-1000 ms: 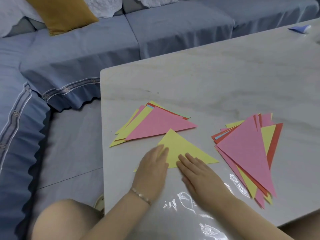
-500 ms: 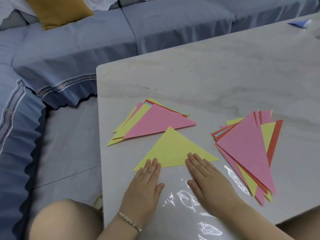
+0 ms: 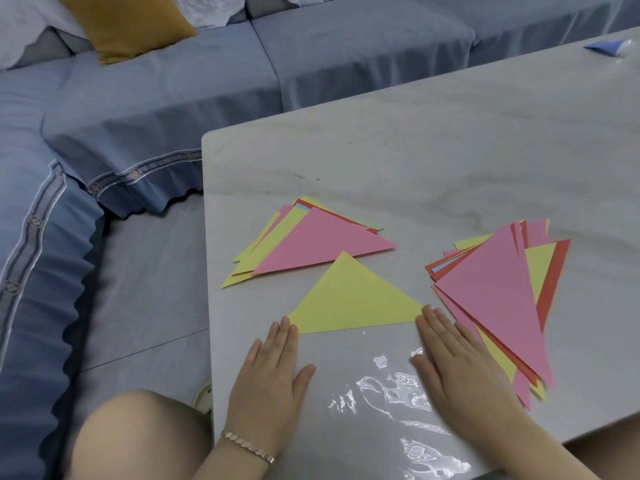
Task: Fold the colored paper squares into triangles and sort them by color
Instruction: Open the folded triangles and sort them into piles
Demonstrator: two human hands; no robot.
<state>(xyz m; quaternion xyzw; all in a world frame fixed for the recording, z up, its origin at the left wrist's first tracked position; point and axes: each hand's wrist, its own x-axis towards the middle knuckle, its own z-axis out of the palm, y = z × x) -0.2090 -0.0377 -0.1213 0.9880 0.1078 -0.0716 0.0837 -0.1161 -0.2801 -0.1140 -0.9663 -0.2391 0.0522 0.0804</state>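
A yellow folded paper triangle [image 3: 351, 301] lies flat on the marble table [image 3: 450, 150], near its front edge. My left hand [image 3: 273, 372] lies flat with straight fingers, its fingertips at the triangle's lower left corner. My right hand [image 3: 457, 358] is flat too, fingertips touching the lower right corner. Behind the triangle sits a pile of folded triangles [image 3: 311, 244] with pink on top and yellow, red and blue beneath. On the right lies a second mixed pile [image 3: 498, 299] topped by a pink triangle.
A blue folded paper piece [image 3: 604, 47] lies at the table's far right corner. A blue-covered sofa [image 3: 311, 57] with a mustard cushion [image 3: 128, 22] wraps round the table's far and left sides. My bare knee [image 3: 138, 438] is at the lower left.
Both hands slid back off the yellow triangle and spread apart along its long edge, from its middle to its two lower corners. The piles stayed put.
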